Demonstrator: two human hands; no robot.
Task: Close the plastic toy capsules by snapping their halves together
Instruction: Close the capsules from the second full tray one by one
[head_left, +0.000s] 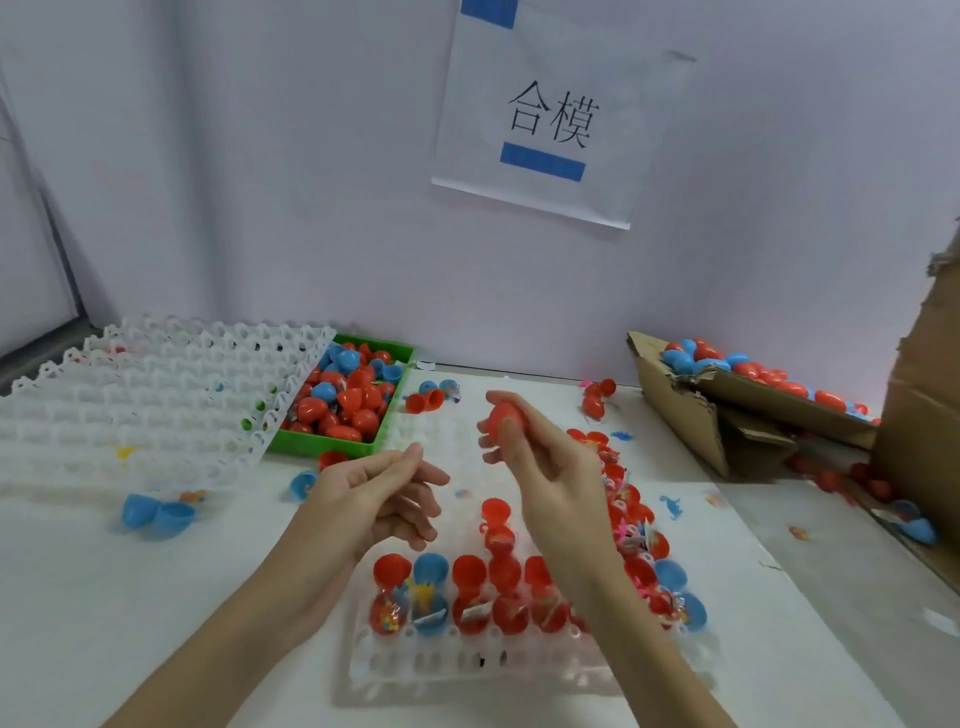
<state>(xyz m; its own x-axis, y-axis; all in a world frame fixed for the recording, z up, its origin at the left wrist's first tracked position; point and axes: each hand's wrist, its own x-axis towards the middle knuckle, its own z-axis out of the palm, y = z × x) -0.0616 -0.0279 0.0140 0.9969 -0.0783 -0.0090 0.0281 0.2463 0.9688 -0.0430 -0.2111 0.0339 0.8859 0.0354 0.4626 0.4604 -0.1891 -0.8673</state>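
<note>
I see R hand grasping closed red capsule, frame centre | L hand released, holds nothing | next, I think: drop it in box, take open one from tray.

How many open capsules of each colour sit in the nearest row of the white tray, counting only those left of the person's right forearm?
Red open capsules: 4
Blue open capsules: 1
Total: 5
</note>
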